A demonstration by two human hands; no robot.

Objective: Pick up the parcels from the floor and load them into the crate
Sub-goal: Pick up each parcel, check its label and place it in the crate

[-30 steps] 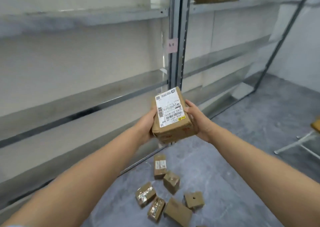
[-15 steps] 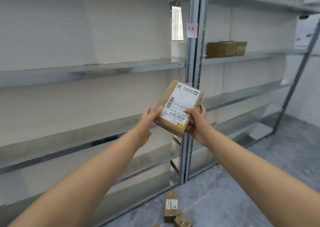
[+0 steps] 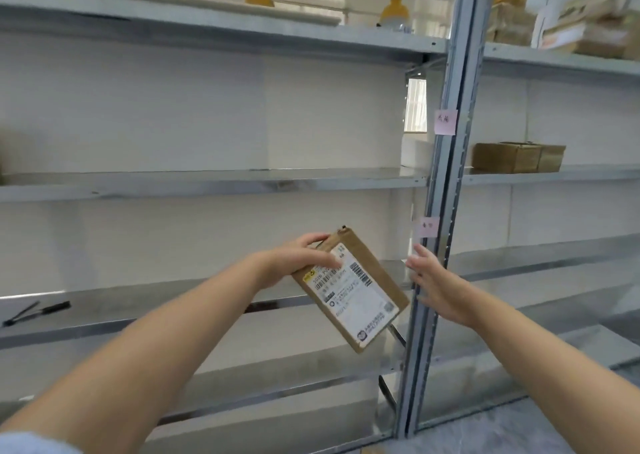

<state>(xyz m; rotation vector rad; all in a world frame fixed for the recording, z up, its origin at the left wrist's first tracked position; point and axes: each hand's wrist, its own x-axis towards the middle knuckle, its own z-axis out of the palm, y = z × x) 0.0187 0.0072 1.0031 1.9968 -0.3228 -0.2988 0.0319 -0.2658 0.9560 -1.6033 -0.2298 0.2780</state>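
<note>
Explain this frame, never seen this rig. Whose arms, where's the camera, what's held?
There is no robot here. A person wears a wide-angle camera on the head, looking forward and down, so the two bare arms are their own. The left hand grips a brown parcel with a white shipping label, holding it tilted by its upper end. The right hand is open with fingers spread, off the parcel, in front of the upright post of a metal rack. On the rack are a pen on a lower shelf at left, cardboard boxes on a middle shelf at right, and a blurred stack on the top shelf. No crate is in view.
</note>
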